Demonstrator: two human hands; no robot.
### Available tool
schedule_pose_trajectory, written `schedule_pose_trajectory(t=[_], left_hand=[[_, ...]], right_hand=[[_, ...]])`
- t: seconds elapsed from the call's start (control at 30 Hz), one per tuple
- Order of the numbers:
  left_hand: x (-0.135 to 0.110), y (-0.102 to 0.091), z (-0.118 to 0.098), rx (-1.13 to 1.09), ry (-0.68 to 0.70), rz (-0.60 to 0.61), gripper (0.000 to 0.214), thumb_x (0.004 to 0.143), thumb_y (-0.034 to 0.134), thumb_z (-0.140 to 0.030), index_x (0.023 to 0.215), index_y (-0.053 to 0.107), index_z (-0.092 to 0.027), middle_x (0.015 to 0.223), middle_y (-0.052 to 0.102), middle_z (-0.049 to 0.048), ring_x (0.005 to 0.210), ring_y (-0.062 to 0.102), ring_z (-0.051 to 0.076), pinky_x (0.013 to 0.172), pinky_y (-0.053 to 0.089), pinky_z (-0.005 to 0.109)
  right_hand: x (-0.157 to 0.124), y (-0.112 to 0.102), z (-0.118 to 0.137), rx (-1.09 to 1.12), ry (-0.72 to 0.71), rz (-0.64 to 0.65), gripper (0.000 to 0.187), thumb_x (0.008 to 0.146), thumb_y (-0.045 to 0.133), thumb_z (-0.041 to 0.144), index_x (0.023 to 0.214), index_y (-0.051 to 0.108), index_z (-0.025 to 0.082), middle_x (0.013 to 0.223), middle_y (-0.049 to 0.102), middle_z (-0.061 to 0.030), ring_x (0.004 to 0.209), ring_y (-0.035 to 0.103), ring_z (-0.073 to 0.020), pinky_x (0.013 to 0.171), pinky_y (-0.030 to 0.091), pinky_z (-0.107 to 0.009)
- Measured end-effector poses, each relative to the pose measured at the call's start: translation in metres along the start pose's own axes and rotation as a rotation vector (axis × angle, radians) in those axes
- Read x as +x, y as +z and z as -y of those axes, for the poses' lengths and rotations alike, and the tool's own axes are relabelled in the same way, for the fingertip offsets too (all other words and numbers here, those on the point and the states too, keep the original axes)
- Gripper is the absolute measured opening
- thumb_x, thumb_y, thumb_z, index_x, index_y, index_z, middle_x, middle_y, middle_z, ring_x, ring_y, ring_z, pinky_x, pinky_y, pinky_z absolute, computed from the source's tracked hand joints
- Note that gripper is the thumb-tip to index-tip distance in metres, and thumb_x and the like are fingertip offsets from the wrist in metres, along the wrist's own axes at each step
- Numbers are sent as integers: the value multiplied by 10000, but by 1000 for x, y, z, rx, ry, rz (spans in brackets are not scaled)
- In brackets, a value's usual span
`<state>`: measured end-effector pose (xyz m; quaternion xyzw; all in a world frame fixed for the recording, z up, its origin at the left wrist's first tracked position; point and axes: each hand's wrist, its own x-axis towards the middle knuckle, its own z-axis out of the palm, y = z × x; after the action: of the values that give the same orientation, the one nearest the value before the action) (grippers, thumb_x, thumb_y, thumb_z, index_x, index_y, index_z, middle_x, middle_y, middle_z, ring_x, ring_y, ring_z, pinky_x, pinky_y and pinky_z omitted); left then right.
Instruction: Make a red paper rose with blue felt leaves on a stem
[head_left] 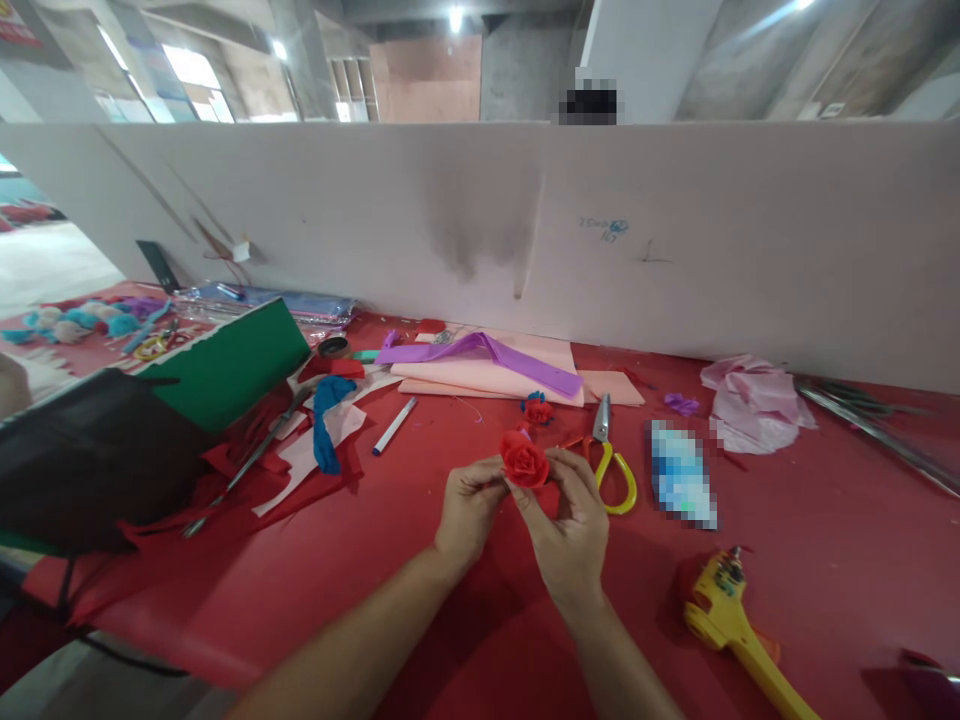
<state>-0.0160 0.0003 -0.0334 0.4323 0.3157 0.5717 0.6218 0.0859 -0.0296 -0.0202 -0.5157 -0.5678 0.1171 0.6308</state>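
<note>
A red paper rose (pixel 524 462) is held up above the red table (pixel 825 520) between both my hands. My left hand (pixel 466 510) pinches its left side, fingers closed. My right hand (pixel 568 525) grips it from the right and below, fingers curled. A second small red rose (pixel 537 409) with a bit of blue lies on the table just behind. Yellow-handled scissors (pixel 611 455) lie right of my right hand.
A yellow glue gun (pixel 731 625) lies at the front right. Pink sheets with a purple strip (pixel 487 365), a white marker (pixel 394 425), blue and red paper scraps (pixel 326 430), green and black sheets (pixel 150 420) and crumpled pink tissue (pixel 754 400) surround them. A white partition (pixel 480 220) backs the table.
</note>
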Motion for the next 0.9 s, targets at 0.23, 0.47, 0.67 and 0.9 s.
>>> schedule_pose_trajectory(t=[0.23,0.47,0.67,0.9], left_hand=[[-2,-4,4,42,52,-43,126,688,693,-188,773,782,-215,881,744,71,884,656,226,875,496,364],[-1,-8,5,70,96,-106,167,697,700,-190,841,778,-224,870,737,59,821,642,202,822,502,338],[1,-9,4,159,117,-212,98,669,723,-212,751,776,-223,770,731,37,737,619,186,787,494,332],[0,-6,0,193,94,-236,49,631,737,-234,672,762,-236,673,709,11,721,606,199,797,494,371]], right_hand=[[-1,-1,-2,108,52,107,161,793,673,217,951,688,242,1016,563,-55,936,574,-203,831,493,-371],[1,3,-4,320,218,109,197,769,702,232,963,667,242,1074,544,-57,1022,568,-210,890,496,-389],[3,6,-7,415,293,91,157,763,707,250,913,665,227,1065,570,-55,996,593,-201,847,522,-366],[3,6,-15,428,271,83,130,763,712,256,886,681,228,1027,620,-56,982,596,-212,872,503,-421]])
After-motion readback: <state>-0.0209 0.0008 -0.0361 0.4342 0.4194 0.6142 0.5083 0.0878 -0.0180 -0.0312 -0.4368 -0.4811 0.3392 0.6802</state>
